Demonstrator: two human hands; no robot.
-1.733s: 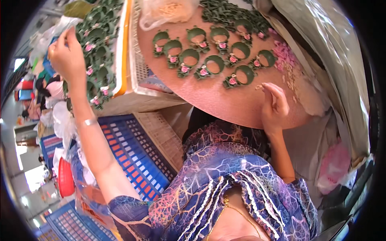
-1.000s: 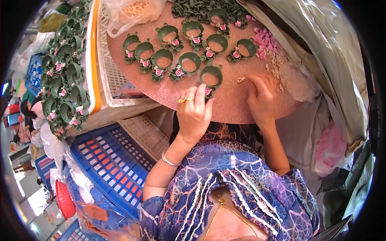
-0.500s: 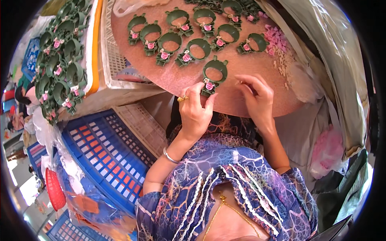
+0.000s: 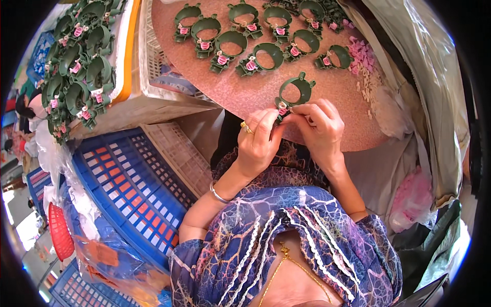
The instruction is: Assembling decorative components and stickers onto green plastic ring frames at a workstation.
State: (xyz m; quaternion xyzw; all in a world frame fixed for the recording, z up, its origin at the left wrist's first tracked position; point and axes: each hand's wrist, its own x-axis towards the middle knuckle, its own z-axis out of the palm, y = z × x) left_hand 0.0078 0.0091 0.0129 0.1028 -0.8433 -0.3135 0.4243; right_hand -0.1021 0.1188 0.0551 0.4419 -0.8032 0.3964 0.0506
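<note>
Fingertips of both hands pinch one green ring clip (image 4: 295, 92) at its lower end, where a pink piece sits: the left hand (image 4: 261, 140) grips from one side, the right hand (image 4: 319, 128) from the other, over the near edge of the round pink tabletop (image 4: 240, 94). Judging by the rows of finished green clips (image 4: 255, 38) beyond, and a heap more (image 4: 76, 66) far left, much is done; loose pink pieces (image 4: 360, 51) at right suggest more remain.

The person wears a loose sheer blouse in purple and blue with a crackled multicoloured pattern and white braided trim, a thin gold necklace, a silver bangle on the left wrist, and a gold ring on the left hand (image 4: 261, 140).
</note>
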